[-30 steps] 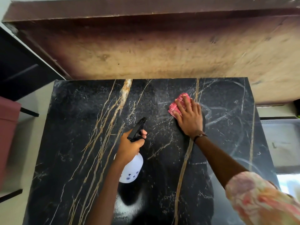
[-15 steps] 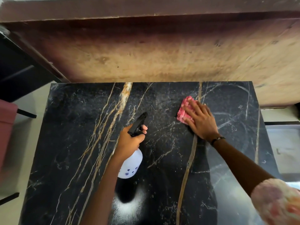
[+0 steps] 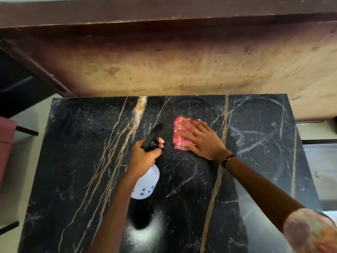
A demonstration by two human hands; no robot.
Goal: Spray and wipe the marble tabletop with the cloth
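Both hands are busy: the right hand (image 3: pixel 202 141), flat on the cloth (image 3: pixel 179 133), has swept it leftward from the table's (image 3: pixel 73 161) far-right streaks. Left hand (image 3: pixel 144 156) stays wrapped around the bottle (image 3: pixel 145 185), so wiping progresses toward the centre.

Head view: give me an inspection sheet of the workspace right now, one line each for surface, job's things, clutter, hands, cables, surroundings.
Surface: black marble tabletop with gold veins; curved wipe streaks at right, a white misted patch near the front edge.
Job's things: pink cloth flat on the marble; white spray bottle with black trigger head, held above the top.
Clutter: nothing seen.
Hands: left hand closed round the bottle's neck; right hand spread flat, pressing the cloth.
Cables: nothing seen.
Surroundings: worn brown wooden surface beyond the far edge; reddish seat at left; pale floor either side.
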